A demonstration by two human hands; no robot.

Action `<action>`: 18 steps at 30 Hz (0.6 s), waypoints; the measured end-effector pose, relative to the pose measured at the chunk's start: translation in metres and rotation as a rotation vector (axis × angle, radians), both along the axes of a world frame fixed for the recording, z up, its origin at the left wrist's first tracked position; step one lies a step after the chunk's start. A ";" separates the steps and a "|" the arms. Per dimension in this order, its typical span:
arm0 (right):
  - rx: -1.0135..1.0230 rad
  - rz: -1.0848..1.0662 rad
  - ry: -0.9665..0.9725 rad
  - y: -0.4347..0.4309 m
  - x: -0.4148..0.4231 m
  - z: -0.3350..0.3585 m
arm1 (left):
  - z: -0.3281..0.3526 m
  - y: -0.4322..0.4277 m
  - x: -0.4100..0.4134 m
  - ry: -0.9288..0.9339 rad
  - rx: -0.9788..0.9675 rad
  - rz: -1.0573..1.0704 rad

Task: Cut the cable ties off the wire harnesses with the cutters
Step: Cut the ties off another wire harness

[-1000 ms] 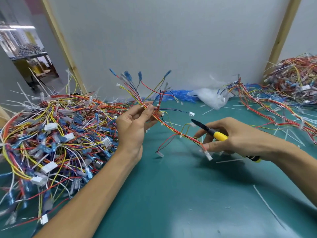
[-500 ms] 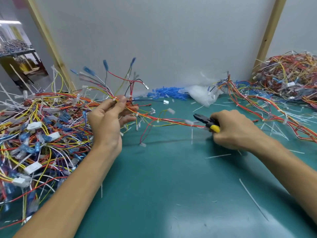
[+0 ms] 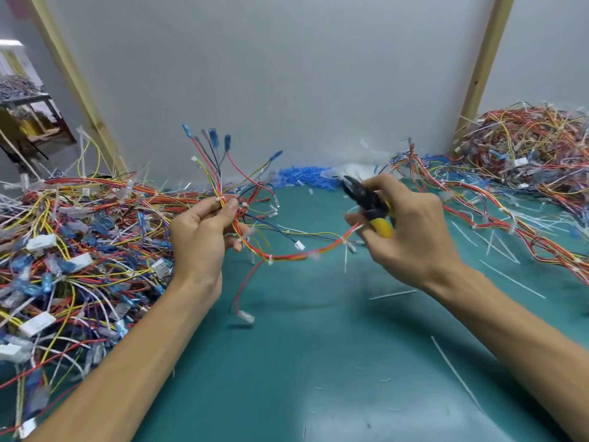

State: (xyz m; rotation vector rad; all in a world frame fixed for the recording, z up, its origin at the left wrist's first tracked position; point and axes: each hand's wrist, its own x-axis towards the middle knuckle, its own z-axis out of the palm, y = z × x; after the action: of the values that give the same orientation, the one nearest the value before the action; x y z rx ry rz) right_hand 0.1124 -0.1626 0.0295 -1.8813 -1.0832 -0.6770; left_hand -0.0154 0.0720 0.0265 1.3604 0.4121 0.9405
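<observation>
A green mat (image 3: 318,362) covers the bench before a grey wall (image 3: 287,74) framed by wooden posts. A big pile (image 3: 63,250) of harnesses lies left, a second heap (image 3: 526,145) far right, cut ties (image 3: 455,374) strewn between. The left hand (image 3: 200,240) pinches the harness (image 3: 287,255) near its fanned blue terminals, raised above the mat. The right hand (image 3: 411,234) grips the cutters (image 3: 369,204) and the harness's other end. Half a second ago the harness was stretched taut; now it sags, hands higher and closer.
</observation>
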 end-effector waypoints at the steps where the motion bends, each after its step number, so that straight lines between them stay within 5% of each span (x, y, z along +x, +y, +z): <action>1: 0.021 -0.035 0.023 -0.001 0.001 0.002 | 0.000 0.000 0.000 -0.008 -0.020 -0.003; 8: 0.045 -0.160 0.111 -0.015 0.008 0.024 | -0.007 0.003 0.004 -0.010 0.029 0.074; 13: -0.387 -0.169 0.217 -0.041 -0.006 0.067 | 0.021 -0.009 0.005 0.005 0.142 0.114; 18: -0.348 -0.192 0.251 -0.087 -0.024 0.107 | 0.102 -0.048 0.021 -0.119 0.175 -0.113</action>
State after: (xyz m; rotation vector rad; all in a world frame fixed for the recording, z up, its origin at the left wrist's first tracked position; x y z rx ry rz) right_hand 0.0882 -0.2498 0.1368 -2.3204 -0.9078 -0.3570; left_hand 0.0061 0.0236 0.1286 1.4615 0.1636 0.9754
